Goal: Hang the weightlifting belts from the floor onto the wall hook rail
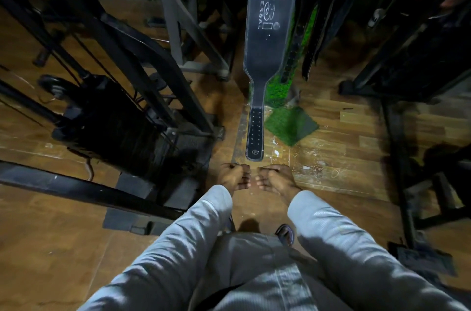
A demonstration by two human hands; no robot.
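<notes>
Belt (271, 17): top cut off by upper edge; hook unseen. Straps (321, 30) at right: dark, count unclear. Both hands' fingers (244, 182) curled under, contents untold. Sandal (286, 233): mostly hidden by trousers.

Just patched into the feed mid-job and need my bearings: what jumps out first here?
A wide black belt printed USI UNIVERSAL hangs down the centre, its perforated tip ending just above the hands. Both hands, left and right, are curled into fists side by side, holding nothing. More dark belts hang to the right, and a weight machine stands at left.
</notes>
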